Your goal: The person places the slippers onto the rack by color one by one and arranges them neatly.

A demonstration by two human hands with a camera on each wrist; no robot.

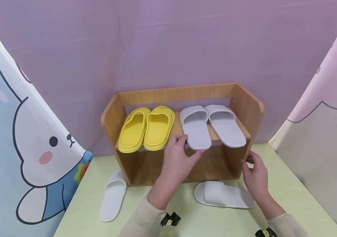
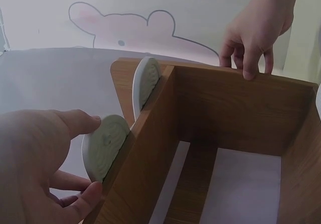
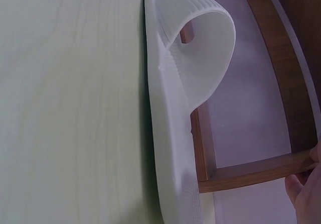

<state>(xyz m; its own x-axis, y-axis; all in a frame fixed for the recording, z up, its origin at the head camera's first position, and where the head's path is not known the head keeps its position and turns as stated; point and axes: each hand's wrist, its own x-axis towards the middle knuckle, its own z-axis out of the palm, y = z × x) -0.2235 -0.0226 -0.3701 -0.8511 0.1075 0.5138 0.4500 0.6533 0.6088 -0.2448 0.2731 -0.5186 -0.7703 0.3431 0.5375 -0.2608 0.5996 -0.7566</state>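
A small wooden shoe rack (image 1: 248, 107) carries a pair of light grey slippers at the right of its upper shelf. My left hand (image 1: 178, 159) holds the left grey slipper (image 1: 197, 133) near its front end, fingertips at one edge and thumb at the other. In the left wrist view this slipper's rounded end (image 2: 106, 146) juts past the shelf edge between finger and thumb. The right grey slipper (image 1: 227, 130) lies beside it, angled outward. My right hand (image 1: 255, 171) grips the front edge of the rack's right side panel, with some fingers hidden behind it.
Two yellow clogs (image 1: 157, 130) sit on the shelf's left half. One white slipper (image 1: 113, 199) lies on the table (image 1: 82, 204) against the rack's left side. Another white slipper (image 1: 236, 196) lies sideways before the rack, near my right hand. A purple cloth (image 1: 171, 49) hangs behind.
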